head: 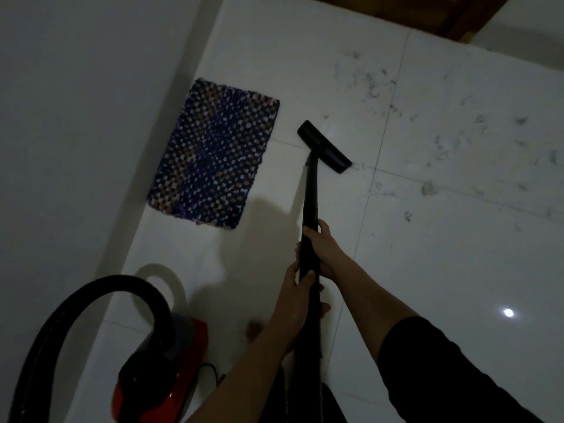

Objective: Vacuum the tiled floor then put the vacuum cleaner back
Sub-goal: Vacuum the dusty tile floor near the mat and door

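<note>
The vacuum wand point(310, 209) is gripped by the left hand point(294, 288) and right hand point(323, 248), both closed around it. Debris point(457, 132) is still scattered on the tiled floor point(427, 270) beyond the floor head point(324, 146); vacuuming is judged barely begun.

The tiled floor point(427, 270) was glossy white, crossed by thin grey grout lines and speckled with dark grey scraps and strands toward the far right. The mat point(213, 154) carried a dense woven check of dark blue and purple dotted with white, tan and pink. The vacuum cleaner point(171, 374) was red and black with a black hose point(91, 294), its wand point(310, 209) and floor head point(324, 146) were plain black, the sleeve point(451, 370) was black, and the wall point(76, 102) was a flat pale grey.
</note>
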### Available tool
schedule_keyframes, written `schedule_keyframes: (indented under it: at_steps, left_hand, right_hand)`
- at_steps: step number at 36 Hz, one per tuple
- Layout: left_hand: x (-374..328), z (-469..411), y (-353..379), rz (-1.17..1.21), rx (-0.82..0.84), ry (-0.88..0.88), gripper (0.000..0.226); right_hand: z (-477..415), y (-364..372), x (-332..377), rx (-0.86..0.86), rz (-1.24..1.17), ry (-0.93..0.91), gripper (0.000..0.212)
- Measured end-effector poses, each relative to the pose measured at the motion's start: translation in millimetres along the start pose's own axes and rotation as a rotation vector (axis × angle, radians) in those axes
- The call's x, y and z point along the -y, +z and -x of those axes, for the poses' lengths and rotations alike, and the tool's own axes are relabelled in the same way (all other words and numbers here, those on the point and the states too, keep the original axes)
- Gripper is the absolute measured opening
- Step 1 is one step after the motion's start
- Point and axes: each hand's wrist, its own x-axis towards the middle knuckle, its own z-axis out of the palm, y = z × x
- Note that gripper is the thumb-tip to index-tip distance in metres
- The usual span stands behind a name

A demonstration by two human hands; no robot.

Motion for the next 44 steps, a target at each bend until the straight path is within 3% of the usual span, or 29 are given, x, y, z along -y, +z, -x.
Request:
schedule_keyframes:
  at_steps: [9, 16, 20, 26, 30, 35, 44]
  left_hand:
    - [-95, -65, 16, -0.22, 0.073, -0.012, 0.045]
    - [-154, -98, 20, -0.209, 0.019, -0.015, 0.04]
    - [-183, -117, 20, -0.229, 0.001, -0.008, 0.042]
    - [-223, -147, 29, -0.17, 0.05, -0.01, 0.036]
    - [-253, -159, 53, -0.11, 0.097, -0.002, 0.031]
    - [-285, -186, 88, -0.18, 0.08, 0.007, 0.04]
    - [-338, -230, 143, -0.226, 0.04, 0.054, 0.041]
  right_hand:
    - [-58, 26, 99, -0.046, 0.123, -0.058, 0.049]
    - [-98, 53, 155, -0.113, 0.305, -0.12, 0.052]
    - [-116, 59, 178, -0.095, 0.2, -0.098, 0.065]
    - [-147, 59, 217, -0.047, -0.041, -0.059, 0.061]
    - [-164, 50, 252, -0.05, 0.02, -0.097, 0.055]
    - [-182, 32, 301, -0.103, 0.11, -0.106, 0.067]
    - [-220, 4, 376, -0.176, 0.196, -0.142, 0.066]
